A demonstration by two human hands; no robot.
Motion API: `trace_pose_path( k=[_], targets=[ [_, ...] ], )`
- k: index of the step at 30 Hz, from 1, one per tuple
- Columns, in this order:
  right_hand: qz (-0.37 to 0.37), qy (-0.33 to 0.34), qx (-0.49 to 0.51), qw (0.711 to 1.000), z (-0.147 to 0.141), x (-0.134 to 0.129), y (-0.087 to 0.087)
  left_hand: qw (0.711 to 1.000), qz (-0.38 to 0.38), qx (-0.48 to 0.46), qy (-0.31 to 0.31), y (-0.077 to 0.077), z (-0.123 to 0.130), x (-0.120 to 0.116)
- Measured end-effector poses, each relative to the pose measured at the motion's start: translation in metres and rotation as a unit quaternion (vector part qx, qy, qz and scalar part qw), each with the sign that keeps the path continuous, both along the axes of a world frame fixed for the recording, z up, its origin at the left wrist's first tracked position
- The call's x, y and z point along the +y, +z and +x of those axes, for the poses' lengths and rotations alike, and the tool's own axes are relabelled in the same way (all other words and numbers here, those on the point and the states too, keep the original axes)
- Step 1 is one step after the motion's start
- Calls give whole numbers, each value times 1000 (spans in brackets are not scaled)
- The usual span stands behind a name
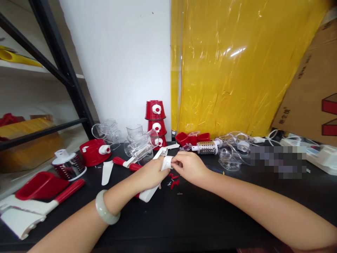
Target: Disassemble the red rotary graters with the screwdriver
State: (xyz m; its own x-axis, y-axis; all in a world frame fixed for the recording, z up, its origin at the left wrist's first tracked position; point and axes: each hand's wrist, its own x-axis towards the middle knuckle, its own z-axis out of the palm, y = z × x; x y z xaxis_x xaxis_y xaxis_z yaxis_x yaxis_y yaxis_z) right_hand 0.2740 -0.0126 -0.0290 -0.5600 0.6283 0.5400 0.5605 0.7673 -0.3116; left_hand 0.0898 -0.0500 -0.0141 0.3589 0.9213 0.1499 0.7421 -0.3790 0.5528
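Observation:
My left hand [150, 173] grips a white plastic handle piece [149, 192] that rests on the black table [200, 218]. My right hand [189, 167] pinches the small white end [166, 162] of that same piece, fingertips meeting those of the left hand. Small red clips [174, 182] lie on the table just below both hands. A pale bangle [104, 208] sits on my left wrist.
Stacked red bases [156, 121] stand at the wall. Clear plastic housings [138, 142], a steel drum [207, 147], a red base [94, 151], a grater drum [67, 165] and red-and-white handles [39, 202] lie around. A cardboard box [313, 88] leans at right, a black shelf frame [65, 70] at left.

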Motion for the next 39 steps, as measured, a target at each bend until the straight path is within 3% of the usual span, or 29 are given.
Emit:
trace_pose_path(
  k=[14, 29, 39],
  targets=[
    [-80, 3, 52, 995, 2, 2, -7, 1000, -20, 3, 9, -2, -2, 3],
    [-33, -15, 17, 999, 4, -2, -8, 999, -33, 7, 16, -4, -2, 1],
    [-69, -20, 27, 997, 4, -2, -6, 1000, -12, 10, 4, -5, -3, 5]
  ],
)
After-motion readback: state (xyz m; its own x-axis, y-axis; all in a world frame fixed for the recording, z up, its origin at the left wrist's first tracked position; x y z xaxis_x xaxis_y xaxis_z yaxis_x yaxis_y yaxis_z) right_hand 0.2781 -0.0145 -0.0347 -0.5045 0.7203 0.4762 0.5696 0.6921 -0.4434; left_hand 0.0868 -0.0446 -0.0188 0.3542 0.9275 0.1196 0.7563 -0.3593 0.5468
